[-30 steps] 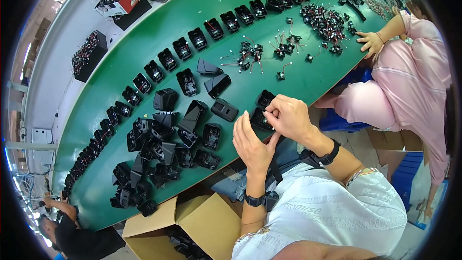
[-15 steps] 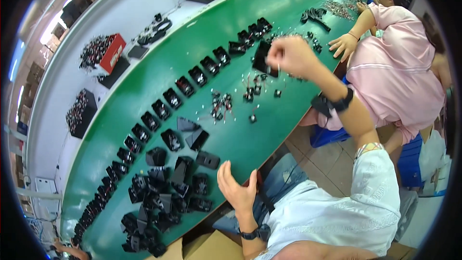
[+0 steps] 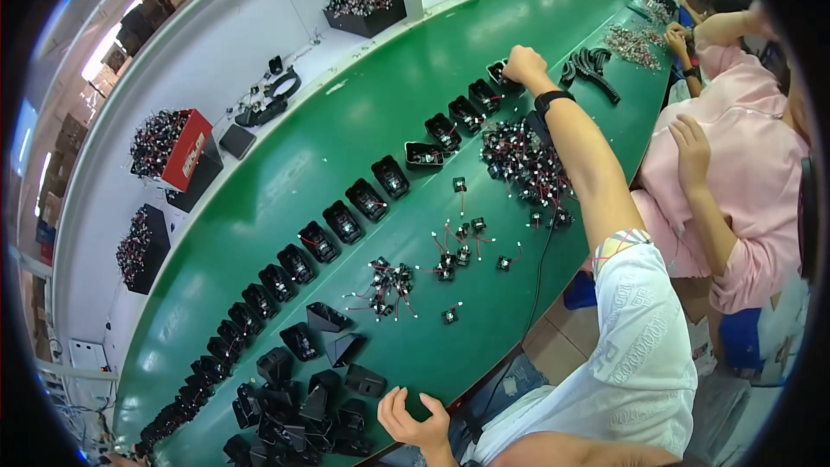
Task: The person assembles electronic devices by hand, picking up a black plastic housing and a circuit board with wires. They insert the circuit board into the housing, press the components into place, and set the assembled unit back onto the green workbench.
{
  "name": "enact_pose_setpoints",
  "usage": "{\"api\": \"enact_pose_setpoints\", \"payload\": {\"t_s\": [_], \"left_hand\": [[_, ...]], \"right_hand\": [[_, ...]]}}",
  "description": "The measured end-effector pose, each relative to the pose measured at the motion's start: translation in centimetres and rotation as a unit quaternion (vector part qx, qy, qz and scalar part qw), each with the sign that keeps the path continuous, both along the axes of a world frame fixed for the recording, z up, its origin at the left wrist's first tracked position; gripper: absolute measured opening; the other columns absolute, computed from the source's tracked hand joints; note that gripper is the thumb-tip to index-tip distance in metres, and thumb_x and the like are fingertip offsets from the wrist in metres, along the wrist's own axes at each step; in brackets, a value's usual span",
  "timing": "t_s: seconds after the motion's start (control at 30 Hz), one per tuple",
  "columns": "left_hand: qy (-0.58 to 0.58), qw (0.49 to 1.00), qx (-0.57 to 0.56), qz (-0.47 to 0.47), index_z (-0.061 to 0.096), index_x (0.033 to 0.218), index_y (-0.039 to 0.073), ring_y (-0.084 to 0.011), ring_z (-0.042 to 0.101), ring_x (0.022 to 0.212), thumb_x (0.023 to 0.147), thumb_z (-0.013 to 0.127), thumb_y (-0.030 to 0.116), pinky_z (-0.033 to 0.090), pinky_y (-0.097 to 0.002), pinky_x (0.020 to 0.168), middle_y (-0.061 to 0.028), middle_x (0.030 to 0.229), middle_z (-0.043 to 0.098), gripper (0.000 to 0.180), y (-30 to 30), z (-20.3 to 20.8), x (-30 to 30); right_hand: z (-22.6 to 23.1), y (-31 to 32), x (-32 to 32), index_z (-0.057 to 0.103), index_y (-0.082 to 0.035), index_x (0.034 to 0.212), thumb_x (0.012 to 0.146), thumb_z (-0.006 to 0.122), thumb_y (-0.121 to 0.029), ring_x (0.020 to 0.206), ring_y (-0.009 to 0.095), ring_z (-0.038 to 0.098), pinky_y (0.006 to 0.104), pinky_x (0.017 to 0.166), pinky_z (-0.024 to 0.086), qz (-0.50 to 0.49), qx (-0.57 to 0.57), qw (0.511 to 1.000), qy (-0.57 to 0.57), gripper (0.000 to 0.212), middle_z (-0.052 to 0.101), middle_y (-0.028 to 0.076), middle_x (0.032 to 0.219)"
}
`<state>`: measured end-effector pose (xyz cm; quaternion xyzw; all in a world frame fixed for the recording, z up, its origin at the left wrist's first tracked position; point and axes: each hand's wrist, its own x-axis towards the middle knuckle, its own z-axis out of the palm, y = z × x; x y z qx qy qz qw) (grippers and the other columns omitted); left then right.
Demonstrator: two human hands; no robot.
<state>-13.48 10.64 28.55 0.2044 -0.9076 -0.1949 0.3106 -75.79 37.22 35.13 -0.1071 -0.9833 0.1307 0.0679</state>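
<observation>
My right hand reaches to the far end of a long curved row of black plastic housings. Its fingers are closed around the end housing, whose open cavity partly shows. Below that wrist lies a heap of small circuit modules with red wires and white plugs, beside a dark piece half hidden by my forearm. Near the table's front edge my left hand is empty, its fingers bent and apart. Closest to it are a loose black housing and a jumbled pile of black housings.
Smaller clusters of wired modules lie mid-table on the green tabletop. A black cable runs over the front edge. Full bins, one with a red side, line the back ledge. At right sits a co-worker in pink.
My right hand has moved forward to the row's far end. The module heap shows where a black tray stood. The view has shifted, and the co-worker's hand has lifted off the table.
</observation>
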Motion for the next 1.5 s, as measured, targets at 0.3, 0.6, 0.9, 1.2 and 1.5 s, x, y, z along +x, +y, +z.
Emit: {"api": "enact_pose_setpoints", "payload": {"t_s": [0.3, 0.6, 0.9, 1.2, 1.5], "left_hand": [[-0.010, 0.999, -0.032, 0.017, 0.066, 0.102, -0.001, -0.0378, 0.062, 0.103, 0.080, 0.069, 0.013, 0.052, -0.0485, 0.089, -0.0154, 0.110, 0.066, 0.026, 0.0, 0.1, -0.3], [0.044, 0.999, -0.005, -0.021, 0.067, 0.101, 0.000, -0.0373, 0.064, 0.100, 0.081, 0.069, 0.012, 0.053, -0.0482, 0.090, -0.0148, 0.107, 0.067, 0.023, 0.0, 0.2, 0.1], [0.057, 0.998, -0.021, 0.028, 0.069, 0.108, 0.002, -0.0373, 0.056, 0.118, 0.079, 0.071, 0.000, 0.042, -0.0494, 0.104, -0.0152, 0.120, 0.064, 0.029, -3.8, 5.0, 2.7], [-0.023, 0.999, 0.020, -0.021, 0.058, 0.138, 0.007, -0.0447, 0.040, 0.144, 0.080, 0.080, 0.018, 0.033, -0.0573, 0.117, -0.0203, 0.152, 0.047, 0.063, -4.4, 2.9, -0.2], [-0.024, 0.998, -0.005, -0.063, 0.066, 0.115, 0.004, -0.0390, 0.054, 0.127, 0.079, 0.078, 0.005, 0.036, -0.0567, 0.118, -0.0179, 0.135, 0.056, 0.038, -5.1, 2.3, -0.9]], "right_hand": [[0.0, -0.6, -0.7, 0.076, 0.002, 0.102, 0.073, 0.080, -0.019, 0.104, 0.042, 0.073, 0.0481, 0.088, 0.060, 0.068, 0.046, 0.996, -0.026, 0.036, 0.075, 0.025, 0.109], [5.2, 2.7, 1.6, 0.077, -0.002, 0.102, 0.075, 0.083, -0.027, 0.094, 0.038, 0.073, 0.0431, 0.084, 0.060, 0.178, 0.075, 0.980, 0.047, 0.037, 0.076, 0.019, 0.104], [3.6, -6.4, 38.1, 0.070, -0.009, 0.099, 0.085, 0.079, -0.015, 0.057, 0.016, 0.066, 0.0317, 0.057, 0.053, 0.511, -0.146, 0.846, 0.040, 0.018, 0.070, 0.005, 0.079], [-4.4, -11.7, 43.6, 0.074, -0.003, 0.104, 0.083, 0.081, -0.008, 0.064, 0.012, 0.059, 0.0278, 0.060, 0.047, 0.400, -0.295, 0.868, 0.010, 0.022, 0.065, 0.006, 0.086], [-4.7, -12.1, 45.0, 0.074, 0.001, 0.092, 0.083, 0.082, -0.006, 0.060, 0.012, 0.059, 0.0270, 0.058, 0.047, 0.435, -0.318, 0.842, 0.026, 0.015, 0.066, 0.006, 0.081]]}}
